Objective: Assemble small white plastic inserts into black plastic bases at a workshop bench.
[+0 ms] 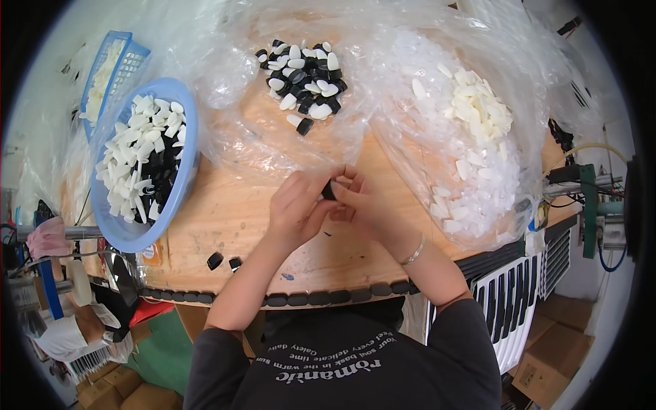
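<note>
Over the middle of the wooden table, my left hand (294,208) and my right hand (360,205) meet with fingers closed around a small black piece (329,190). It looks like a small plastic part, mostly covered by the fingers. Beyond the hands lies a pile of black and white pieces (307,78) on clear plastic film. A blue oval basin (193,140) to the left holds white pieces (140,154) and black ones. Two small black pieces, one a loose black piece (214,260), rest on the table near my left forearm.
Clear plastic sheeting (225,130) covers the far table. A bag of translucent and cream-white pieces (478,109) spreads at right. Behind the basin stands a blue mesh basket (132,65). Black oval pieces (297,299) line the near edge. Black-and-white slatted panels (506,301) stand at lower right.
</note>
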A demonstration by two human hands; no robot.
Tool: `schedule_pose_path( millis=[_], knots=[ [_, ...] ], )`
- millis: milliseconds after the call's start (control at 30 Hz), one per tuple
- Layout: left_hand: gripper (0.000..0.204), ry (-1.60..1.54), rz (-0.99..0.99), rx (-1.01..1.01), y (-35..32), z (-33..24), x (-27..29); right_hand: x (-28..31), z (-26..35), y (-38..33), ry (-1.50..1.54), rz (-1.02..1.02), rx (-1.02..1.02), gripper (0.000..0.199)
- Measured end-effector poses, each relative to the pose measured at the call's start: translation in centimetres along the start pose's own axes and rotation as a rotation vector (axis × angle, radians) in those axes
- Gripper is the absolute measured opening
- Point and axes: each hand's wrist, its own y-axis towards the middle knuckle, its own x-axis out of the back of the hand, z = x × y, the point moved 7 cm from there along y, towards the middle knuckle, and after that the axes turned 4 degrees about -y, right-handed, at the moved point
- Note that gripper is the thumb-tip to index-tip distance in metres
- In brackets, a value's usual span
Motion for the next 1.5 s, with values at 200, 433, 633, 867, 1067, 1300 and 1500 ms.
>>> schedule_pose_path(
  millis=[200,433,633,867,1067,1300,1500],
  knots=[
    [0.028,-0.551,-0.177,0.621,-1.7,3.9,-0.7,1.7,2.4,0.7,0.02,0.136,0.134,0.02],
    [0.007,-0.471,-0.088,0.793,-3.0,4.5,0.8,-1.0,3.7,-0.9,-0.288,0.034,0.238,0.023],
    [0.014,-0.64,-0.046,0.88,-4.5,3.5,4.1,-4.0,4.2,-1.3,-0.528,0.07,0.34,0.027],
    [0.032,0.533,0.102,0.47,-8.7,-0.6,11.9,-3.2,8.4,3.6,-0.571,-0.099,0.422,0.043],
    [0.029,0.655,0.17,0.682,-15.2,0.9,14.6,-1.5,13.1,4.0,-1.256,-0.344,0.892,0.058],
    [0.019,0.267,-0.013,0.792,-13.9,3.2,12.3,13.6,17.8,-6.7,-1.668,-1.045,0.19,0.02],
    [0.01,-0.342,0.14,0.855,-6.8,5.8,1.3,20.8,15.3,-10.6,-1.834,-1.187,-0.044,0.032]
  ],
)
